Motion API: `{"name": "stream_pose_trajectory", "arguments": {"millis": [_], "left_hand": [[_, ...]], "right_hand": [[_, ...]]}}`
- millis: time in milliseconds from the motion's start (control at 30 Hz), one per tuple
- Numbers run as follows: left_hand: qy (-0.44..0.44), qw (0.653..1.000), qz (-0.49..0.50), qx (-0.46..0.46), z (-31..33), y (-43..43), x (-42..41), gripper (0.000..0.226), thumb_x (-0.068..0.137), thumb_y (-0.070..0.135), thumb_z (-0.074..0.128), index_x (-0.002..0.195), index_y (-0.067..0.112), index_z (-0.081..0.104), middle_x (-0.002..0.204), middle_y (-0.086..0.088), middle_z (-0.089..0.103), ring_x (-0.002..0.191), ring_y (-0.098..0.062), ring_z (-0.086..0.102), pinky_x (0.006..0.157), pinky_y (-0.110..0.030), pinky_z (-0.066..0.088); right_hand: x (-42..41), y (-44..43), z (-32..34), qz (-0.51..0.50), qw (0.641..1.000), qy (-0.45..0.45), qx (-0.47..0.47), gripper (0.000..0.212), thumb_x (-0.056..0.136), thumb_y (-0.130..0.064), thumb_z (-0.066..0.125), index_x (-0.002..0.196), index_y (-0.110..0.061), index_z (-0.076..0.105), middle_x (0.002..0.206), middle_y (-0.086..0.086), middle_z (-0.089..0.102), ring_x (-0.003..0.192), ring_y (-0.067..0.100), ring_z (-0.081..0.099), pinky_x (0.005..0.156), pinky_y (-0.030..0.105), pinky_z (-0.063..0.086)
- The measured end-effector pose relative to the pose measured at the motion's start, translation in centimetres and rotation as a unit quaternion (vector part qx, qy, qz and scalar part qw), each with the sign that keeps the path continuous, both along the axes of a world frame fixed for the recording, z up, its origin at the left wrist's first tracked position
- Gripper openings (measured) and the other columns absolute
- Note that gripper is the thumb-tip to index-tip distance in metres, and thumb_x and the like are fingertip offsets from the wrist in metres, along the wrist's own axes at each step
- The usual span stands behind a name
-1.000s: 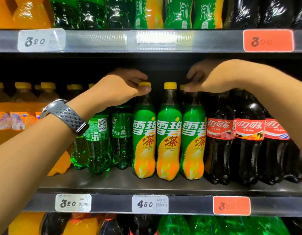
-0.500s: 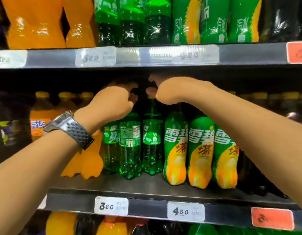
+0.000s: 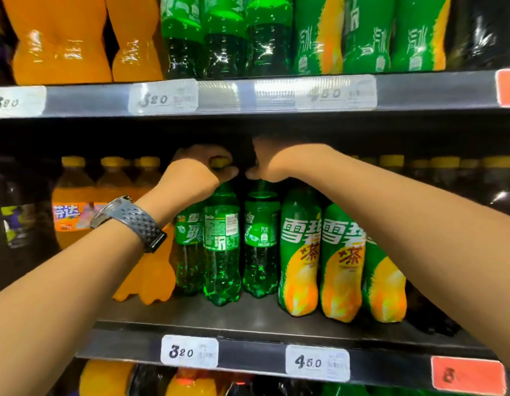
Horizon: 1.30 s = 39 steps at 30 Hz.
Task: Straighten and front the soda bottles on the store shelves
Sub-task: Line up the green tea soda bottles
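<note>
Left grip: the left grip (image 3: 196, 172) is curled over the yellow cap (image 3: 218, 161) of the middle clear green bottle (image 3: 221, 252), and the cap is pinched between thumb and fingers.
Right grip: the right grip (image 3: 279, 162) is closed round the top of the neighbouring green bottle (image 3: 261, 252), whose cap is hidden under the fingers.
Just changed: a second ago both grips were set on the caps of the green-and-yellow bottles (image 3: 299, 252). They have since been shifted leftward onto the clear green group.
Bottle position: the clear green bottles are stood upright on the middle shelf (image 3: 248, 315), set back from its front edge and just left of the green-and-yellow row.
Label facing: the barcode panel of the middle bottle is turned outward. The label of the bottle under the right grip is shown only partly turned to the front. A third green bottle (image 3: 188, 252) is partly covered by the left wrist.
Meaning for the task: the green-and-yellow row, with labels squarely forward, is judged to be finished. The clear green group is judged to be the step in hand.
Next move: both held bottles would need to be twisted by the caps until the logos face out, then drawn toward the shelf edge.
Risk: a neighbour could be knocked askew, since the bottles are packed closely.
</note>
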<state>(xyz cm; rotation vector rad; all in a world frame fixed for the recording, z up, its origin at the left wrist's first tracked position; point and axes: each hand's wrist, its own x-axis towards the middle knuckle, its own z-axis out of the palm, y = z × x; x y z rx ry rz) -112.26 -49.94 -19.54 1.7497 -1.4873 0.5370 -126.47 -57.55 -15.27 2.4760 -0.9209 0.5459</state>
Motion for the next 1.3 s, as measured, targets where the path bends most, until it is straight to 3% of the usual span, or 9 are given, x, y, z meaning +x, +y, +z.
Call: {"name": "stream_pose_trajectory", "arguments": {"millis": [100,200,300,500,700,900,1000,1133,1300], "left_hand": [[0.037,0.999,-0.011,0.012,0.2,-0.2,0.1,0.034,0.086,0.029,0.068,0.119,0.024,0.063,0.115,-0.004,0.067,0.102,-0.026,0.063,0.085,-0.031,0.05],[0.023,0.999,0.017,0.026,0.4,0.1,0.4,0.036,0.088,0.025,0.065,0.124,0.024,0.061,0.121,-0.005,0.064,0.1,-0.024,0.061,0.078,-0.03,0.05],[0.004,0.999,0.023,0.03,0.4,0.7,0.5,0.036,0.089,0.017,0.058,0.121,0.033,0.062,0.115,-0.003,0.064,0.083,-0.02,0.055,0.063,-0.023,0.04],[-0.104,0.994,0.026,0.026,0.8,1.8,0.5,0.035,0.083,0.047,0.067,0.112,0.028,0.065,0.11,0.003,0.066,0.098,-0.021,0.061,0.077,-0.028,0.045],[0.005,0.984,-0.154,0.089,1.6,1.9,1.6,0.024,0.087,0.014,0.067,0.097,0.035,0.062,0.1,0.001,0.069,0.091,-0.024,0.065,0.083,-0.034,0.051],[0.041,0.977,-0.199,0.056,1.4,1.1,2.7,0.037,0.071,0.043,0.077,0.104,0.035,0.063,0.101,0.002,0.069,0.089,-0.021,0.067,0.083,-0.037,0.055],[0.064,0.971,-0.224,0.055,1.2,0.5,2.7,0.025,0.081,0.024,0.076,0.104,0.024,0.065,0.101,-0.009,0.069,0.085,-0.03,0.069,0.075,-0.034,0.059],[0.082,0.959,-0.264,0.062,1.2,0.5,2.9,0.026,0.086,0.009,0.069,0.107,0.023,0.065,0.104,-0.007,0.069,0.077,-0.005,0.065,0.067,-0.013,0.053],[0.093,0.951,-0.286,0.074,1.1,0.8,3.0,0.027,0.087,0.011,0.067,0.11,0.025,0.066,0.103,-0.003,0.071,0.094,-0.018,0.067,0.084,-0.026,0.053]], "right_hand": [[-0.8,-0.2,0.7,0.045,0.997,-0.013,0.055,0.034,0.083,-0.044,0.067,0.083,-0.016,0.048,0.074,-0.002,0.049,0.06,0.014,0.044,0.05,0.025,0.03],[-1.1,-0.2,1.1,0.085,0.994,-0.004,0.072,0.038,0.083,-0.043,0.068,0.068,-0.017,0.043,0.067,-0.005,0.046,0.057,0.011,0.044,0.049,0.025,0.029],[-1.3,-0.2,1.1,0.103,0.992,0.02,0.074,0.029,0.085,-0.044,0.065,0.085,-0.017,0.053,0.081,0.0,0.055,0.072,0.021,0.054,0.064,0.026,0.038],[-1.9,0.0,1.4,0.131,0.987,0.038,0.084,0.029,0.088,-0.043,0.061,0.081,-0.014,0.061,0.072,-0.001,0.057,0.065,0.019,0.052,0.059,0.029,0.039],[-2.2,-0.2,1.3,0.107,0.987,0.012,0.122,0.027,0.086,-0.042,0.065,0.104,-0.021,0.068,0.097,-0.001,0.068,0.089,0.02,0.062,0.086,0.037,0.05],[-1.9,0.4,1.1,0.049,0.993,0.007,0.106,0.04,0.083,-0.056,0.06,0.085,-0.017,0.066,0.078,-0.001,0.068,0.074,0.02,0.063,0.065,0.03,0.048],[-2.0,0.4,0.8,0.053,0.993,0.001,0.106,0.04,0.085,-0.055,0.059,0.075,-0.017,0.065,0.069,-0.005,0.068,0.065,0.014,0.061,0.056,0.025,0.041],[-2.7,0.6,0.7,0.074,0.989,-0.019,0.13,0.031,0.087,-0.049,0.059,0.086,-0.02,0.069,0.072,-0.007,0.069,0.061,0.005,0.058,0.053,0.017,0.04],[-3.1,0.7,0.7,0.083,0.984,-0.039,0.154,0.031,0.085,-0.051,0.061,0.093,-0.022,0.07,0.073,-0.009,0.07,0.065,0.005,0.06,0.061,0.023,0.043]]}}
